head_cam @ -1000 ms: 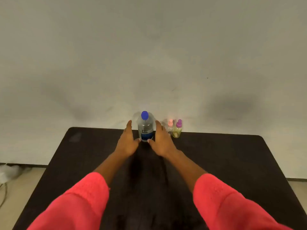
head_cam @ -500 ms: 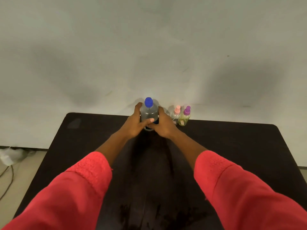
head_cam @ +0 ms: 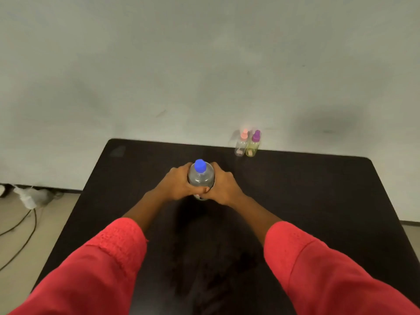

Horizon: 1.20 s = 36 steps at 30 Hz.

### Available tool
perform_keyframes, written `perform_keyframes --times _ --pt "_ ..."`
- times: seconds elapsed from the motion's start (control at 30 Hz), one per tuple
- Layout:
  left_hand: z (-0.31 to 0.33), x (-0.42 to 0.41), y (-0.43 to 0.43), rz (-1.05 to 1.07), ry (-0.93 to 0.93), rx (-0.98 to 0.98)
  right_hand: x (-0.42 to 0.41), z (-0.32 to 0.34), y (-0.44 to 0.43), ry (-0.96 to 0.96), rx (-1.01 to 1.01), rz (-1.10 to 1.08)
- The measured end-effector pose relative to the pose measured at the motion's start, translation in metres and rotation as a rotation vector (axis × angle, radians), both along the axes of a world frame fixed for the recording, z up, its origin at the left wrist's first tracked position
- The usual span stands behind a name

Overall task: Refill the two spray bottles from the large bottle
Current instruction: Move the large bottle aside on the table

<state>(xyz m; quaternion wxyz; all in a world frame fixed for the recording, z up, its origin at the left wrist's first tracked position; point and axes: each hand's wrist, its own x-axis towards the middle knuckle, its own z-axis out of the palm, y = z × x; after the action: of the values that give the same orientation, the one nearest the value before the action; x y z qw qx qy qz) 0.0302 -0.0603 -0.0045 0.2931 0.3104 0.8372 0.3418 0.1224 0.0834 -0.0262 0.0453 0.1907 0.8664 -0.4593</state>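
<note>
Both hands, left (head_cam: 179, 185) and right (head_cam: 223, 186), clasp the large bottle (head_cam: 201, 177) (blue-capped, seemingly part full of clear liquid).

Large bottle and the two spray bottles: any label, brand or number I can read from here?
No legible text anywhere.
Large bottle: label hidden under the left hand and right hand.
Pink-capped spray bottle: a small mark low on it, too small to read.
Purple-capped spray bottle: the same.
</note>
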Motion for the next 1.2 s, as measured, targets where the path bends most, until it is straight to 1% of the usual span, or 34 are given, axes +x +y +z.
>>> perform_keyframes --times 0.27,0.4,0.53,0.8,1.0,1.2 --pt "0.006 0.072 -0.062 0.028 0.001 -0.029 0.071 -0.004 -0.059 0.021 -0.007 0.048" --pt "0.004 0.100 -0.088 0.035 -0.015 -0.016 0.095 -0.008 -0.082 0.041 -0.017 0.093" --pt "0.002 0.121 -0.106 0.036 0.014 -0.010 0.111 -0.012 -0.096 0.051 0.001 0.142" --pt "0.003 0.139 -0.122 -0.016 0.109 -0.003 0.128 -0.007 -0.107 0.074 0.136 0.238" --pt "-0.004 0.152 -0.135 -0.058 0.211 -0.019 0.144 -0.010 -0.116 0.166 0.225 0.261" --pt "-0.008 0.166 -0.150 -0.071 0.259 -0.015 0.157 -0.021 -0.129 0.256 0.274 0.245"
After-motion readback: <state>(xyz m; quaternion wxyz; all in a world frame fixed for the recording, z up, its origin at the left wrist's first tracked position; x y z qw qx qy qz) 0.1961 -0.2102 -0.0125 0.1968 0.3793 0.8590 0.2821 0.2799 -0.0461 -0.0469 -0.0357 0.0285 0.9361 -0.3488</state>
